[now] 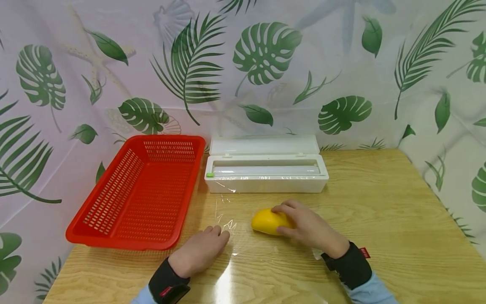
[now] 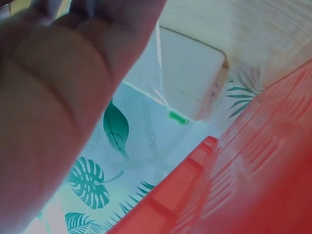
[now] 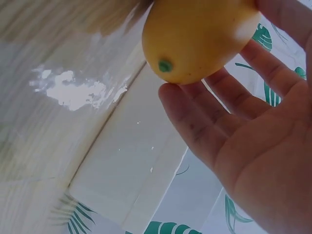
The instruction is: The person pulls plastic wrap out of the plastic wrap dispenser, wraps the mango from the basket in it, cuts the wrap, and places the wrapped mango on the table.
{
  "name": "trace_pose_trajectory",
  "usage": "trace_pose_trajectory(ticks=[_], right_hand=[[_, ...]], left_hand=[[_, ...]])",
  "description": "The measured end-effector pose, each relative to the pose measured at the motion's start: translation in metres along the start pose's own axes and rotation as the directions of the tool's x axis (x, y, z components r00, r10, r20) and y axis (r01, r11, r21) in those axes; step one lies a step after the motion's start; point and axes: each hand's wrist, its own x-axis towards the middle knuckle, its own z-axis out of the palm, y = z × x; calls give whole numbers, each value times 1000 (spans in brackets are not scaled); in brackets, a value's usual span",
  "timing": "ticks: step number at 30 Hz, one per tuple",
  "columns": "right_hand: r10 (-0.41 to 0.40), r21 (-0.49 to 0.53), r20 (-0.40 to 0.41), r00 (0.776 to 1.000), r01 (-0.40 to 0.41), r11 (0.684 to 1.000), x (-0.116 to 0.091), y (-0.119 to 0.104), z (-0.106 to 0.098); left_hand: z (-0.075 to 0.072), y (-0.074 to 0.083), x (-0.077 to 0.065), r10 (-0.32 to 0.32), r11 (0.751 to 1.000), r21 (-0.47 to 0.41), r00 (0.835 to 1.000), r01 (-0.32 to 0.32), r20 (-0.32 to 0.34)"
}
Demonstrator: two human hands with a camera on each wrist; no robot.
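My right hand (image 1: 309, 228) grips a yellow mango (image 1: 267, 222) from its right side, low over the table in front of the white box. In the right wrist view the fingers and thumb curve around the mango (image 3: 197, 41), whose small green stem spot shows. A sheet of clear cling film (image 1: 229, 224) stretches from the white cling film dispenser (image 1: 265, 185) toward me, beneath the mango. My left hand (image 1: 201, 251) rests palm down at the film's left side, beside the red basket; its fingertips are mostly hidden.
The red plastic basket (image 1: 174, 228) stands on the left of the wooden table (image 1: 379, 202). The dispenser's lid (image 1: 265, 145) is raised at the back, with a green slider (image 1: 210, 175) at its left end. A leaf-patterned sheet (image 1: 265, 97) hangs behind.
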Motion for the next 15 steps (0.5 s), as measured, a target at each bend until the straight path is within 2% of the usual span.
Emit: trace_pose_trajectory(ticks=[6, 11, 15], right_hand=[[4, -7, -8, 1000, -4, 1000, 0, -2, 1], [-4, -16, -17, 1000, 3, 1000, 0, -1, 2], [-17, -19, -26, 1000, 16, 1000, 0, -1, 2]], left_hand=[[-4, 2, 6, 25, 999, 49, 993, -20, -119], [-9, 3, 12, 47, 997, 72, 975, -32, -216], [-12, 2, 15, 63, 995, 93, 963, -40, -261]])
